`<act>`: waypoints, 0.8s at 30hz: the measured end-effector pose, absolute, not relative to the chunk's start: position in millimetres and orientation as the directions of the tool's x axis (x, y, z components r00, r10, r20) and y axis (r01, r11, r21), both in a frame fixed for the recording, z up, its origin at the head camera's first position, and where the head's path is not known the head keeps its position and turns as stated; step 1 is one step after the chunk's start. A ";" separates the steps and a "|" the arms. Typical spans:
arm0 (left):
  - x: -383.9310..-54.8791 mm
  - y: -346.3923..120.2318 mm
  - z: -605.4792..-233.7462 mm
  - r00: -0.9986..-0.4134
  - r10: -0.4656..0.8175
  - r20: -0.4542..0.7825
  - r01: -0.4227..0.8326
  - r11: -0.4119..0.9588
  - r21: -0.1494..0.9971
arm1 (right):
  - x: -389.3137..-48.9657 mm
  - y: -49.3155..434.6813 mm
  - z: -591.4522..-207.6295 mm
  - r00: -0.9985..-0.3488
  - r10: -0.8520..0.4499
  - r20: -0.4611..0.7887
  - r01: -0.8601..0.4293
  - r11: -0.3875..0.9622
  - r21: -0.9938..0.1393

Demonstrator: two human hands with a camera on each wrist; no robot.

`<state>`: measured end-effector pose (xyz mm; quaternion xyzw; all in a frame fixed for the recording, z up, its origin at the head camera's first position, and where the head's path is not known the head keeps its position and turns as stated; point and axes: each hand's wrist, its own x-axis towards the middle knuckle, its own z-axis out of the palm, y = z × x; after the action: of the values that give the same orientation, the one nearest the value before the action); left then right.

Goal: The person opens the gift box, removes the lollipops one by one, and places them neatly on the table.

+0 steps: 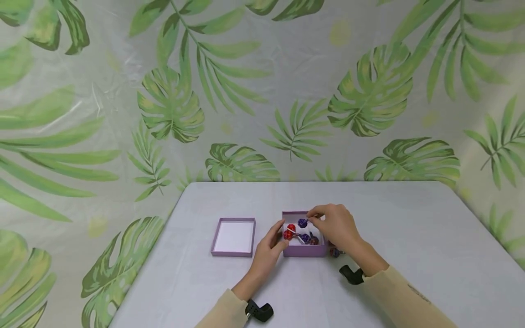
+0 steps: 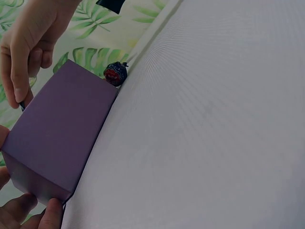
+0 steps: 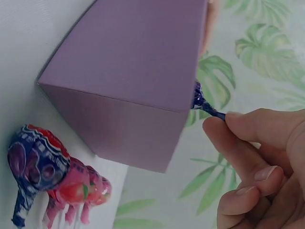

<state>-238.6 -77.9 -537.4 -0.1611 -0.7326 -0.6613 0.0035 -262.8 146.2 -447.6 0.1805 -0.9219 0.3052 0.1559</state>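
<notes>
An open purple box [image 1: 304, 251] with a white inside stands on the table. My left hand [image 1: 267, 249] holds it at its left side, with fingertips against the wall and one digit at the rim. Over the box, my right hand [image 1: 334, 225] pinches the wrapped stick end of a blue-purple lollipop [image 3: 196, 97] between thumb and forefinger. Its round head hangs inside the rim. Red lollipops [image 1: 289, 231] and darker lollipops [image 1: 313, 240] lie in the box.
Left of the box lies a square purple lid [image 1: 233, 253], its white inside facing up. Beside the box's right wall are a blue-and-red lollipop [image 3: 38, 160] and pink-wrapped ones [image 3: 78, 186]. A leaf-patterned curtain [image 1: 295, 68] hangs behind the white table [image 1: 184, 282].
</notes>
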 end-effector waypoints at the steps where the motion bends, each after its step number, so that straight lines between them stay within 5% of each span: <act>1: -238.6 -77.8 -537.6 -0.950 0.230 0.211 0.233 0.077 0.969 | -261.1 147.0 -446.6 -0.886 -0.233 0.400 -0.427 0.746 -0.510; 24: -239.4 -77.5 -541.4 -0.945 0.225 0.237 0.263 0.095 0.960 | -234.5 168.9 -438.9 -0.879 -0.179 0.441 -0.414 0.746 -0.522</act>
<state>-239.4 -77.5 -541.4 -0.1648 -0.7398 -0.6522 0.0147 -234.5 168.9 -438.9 0.1618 -0.9158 0.3178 0.1846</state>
